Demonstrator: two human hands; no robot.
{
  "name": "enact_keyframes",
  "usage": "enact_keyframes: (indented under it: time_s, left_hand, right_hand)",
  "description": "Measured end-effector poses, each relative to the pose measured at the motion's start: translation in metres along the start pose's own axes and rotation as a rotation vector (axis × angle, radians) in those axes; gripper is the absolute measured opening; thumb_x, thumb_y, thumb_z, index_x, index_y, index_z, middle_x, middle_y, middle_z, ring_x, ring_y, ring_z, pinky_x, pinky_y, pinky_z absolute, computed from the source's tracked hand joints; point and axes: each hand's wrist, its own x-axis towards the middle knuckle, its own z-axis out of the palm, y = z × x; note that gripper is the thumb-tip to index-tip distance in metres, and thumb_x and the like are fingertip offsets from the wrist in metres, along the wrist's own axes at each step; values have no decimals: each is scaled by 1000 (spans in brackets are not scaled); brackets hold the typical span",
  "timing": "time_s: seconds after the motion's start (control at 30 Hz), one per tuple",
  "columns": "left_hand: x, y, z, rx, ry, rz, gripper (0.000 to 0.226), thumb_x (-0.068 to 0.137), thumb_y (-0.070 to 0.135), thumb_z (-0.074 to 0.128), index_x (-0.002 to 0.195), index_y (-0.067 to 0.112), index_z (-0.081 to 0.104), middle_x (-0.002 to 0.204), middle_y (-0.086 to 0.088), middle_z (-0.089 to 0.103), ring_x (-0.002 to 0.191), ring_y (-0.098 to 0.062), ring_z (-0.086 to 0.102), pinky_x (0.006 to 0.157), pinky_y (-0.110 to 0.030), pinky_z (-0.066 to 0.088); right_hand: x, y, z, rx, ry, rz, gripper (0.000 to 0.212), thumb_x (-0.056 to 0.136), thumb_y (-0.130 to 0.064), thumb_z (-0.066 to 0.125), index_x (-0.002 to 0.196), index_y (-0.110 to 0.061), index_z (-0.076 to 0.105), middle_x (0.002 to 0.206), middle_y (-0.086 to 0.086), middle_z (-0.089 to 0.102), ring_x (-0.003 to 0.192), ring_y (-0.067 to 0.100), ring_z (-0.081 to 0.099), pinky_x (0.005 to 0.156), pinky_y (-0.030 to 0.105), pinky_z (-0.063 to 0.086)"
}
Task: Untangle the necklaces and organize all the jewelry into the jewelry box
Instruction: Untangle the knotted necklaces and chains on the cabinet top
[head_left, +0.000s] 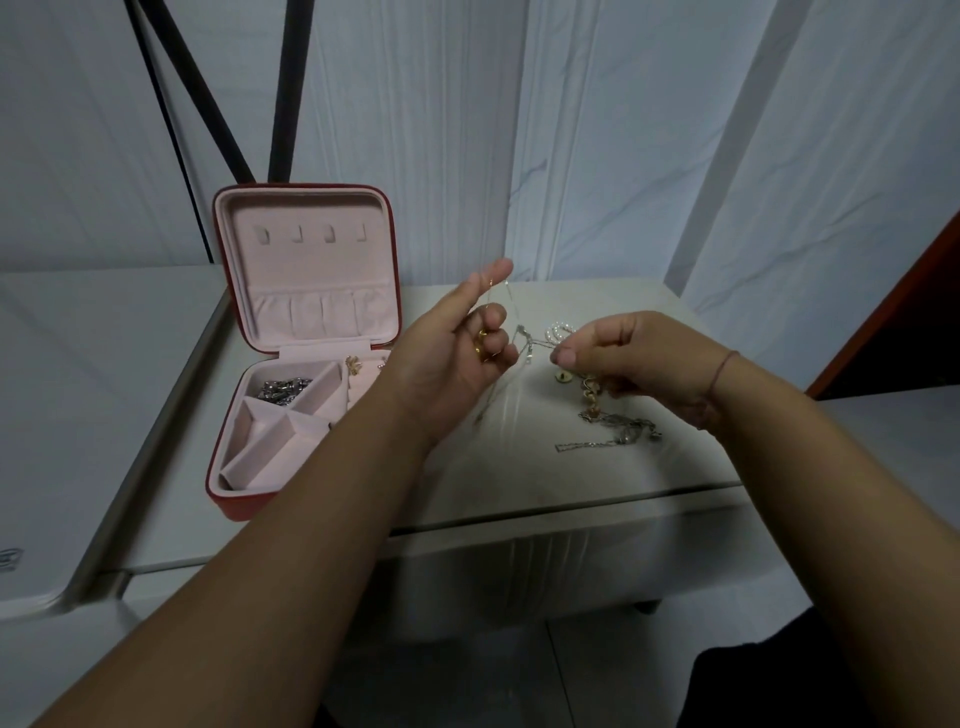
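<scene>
A red jewelry box (306, 332) with pink lining stands open at the left of the white table (519, 467); a silver chain (283, 389) lies in its back-left compartment and small gold earrings (354, 365) sit beside it. My left hand (457, 353) is raised over the table, a thin chain (506, 306) looped over its fingers and a gold piece (482, 345) held among them. My right hand (623, 358) pinches the tangled chains near a pearl loop (558, 330). More tangled silver and gold jewelry (613, 421) lies on the table under the right hand.
White sheeting hangs behind the table. Black stand legs (208, 104) rise behind the box. A lower white surface (78, 389) adjoins at the left. The table's front edge (571, 514) runs below the jewelry, and a dark red door edge (909, 312) is at the right.
</scene>
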Motion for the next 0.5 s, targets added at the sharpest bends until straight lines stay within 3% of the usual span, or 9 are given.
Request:
enact_keyframes:
  time_s: [0.17,0.27,0.33,0.5]
  left_hand:
    - [-3,0,1,16,-74,-23,32,98,33,43,125,21,56,69,3,48,54,-7,35,53,-18,40]
    - [-3,-1,3,7,-96,-45,32,99,34,40,124,21,56,73,3,49,53,-6,35,51,-17,39]
    - [-3,0,3,4,-104,-52,32,99,34,40,124,21,56,75,2,49,52,-6,35,50,-17,40]
    - [-3,0,2,24,-109,-59,35,98,36,42,126,21,56,80,1,51,52,-6,35,50,-16,40]
  right_hand:
    - [-1,-2,7,103,-70,-22,2,83,-4,67,85,-5,69,71,9,60,60,14,57,63,23,52]
    - [-1,-4,13,155,-129,-24,13,85,-5,66,97,-4,67,74,6,63,61,14,58,63,21,54]
    - [-1,-6,16,174,-158,-33,17,86,-8,64,103,-5,67,74,5,62,59,12,56,60,20,53]
    - [0,-8,20,200,-88,-75,9,87,-18,64,87,-12,70,66,1,51,57,10,41,55,23,35]
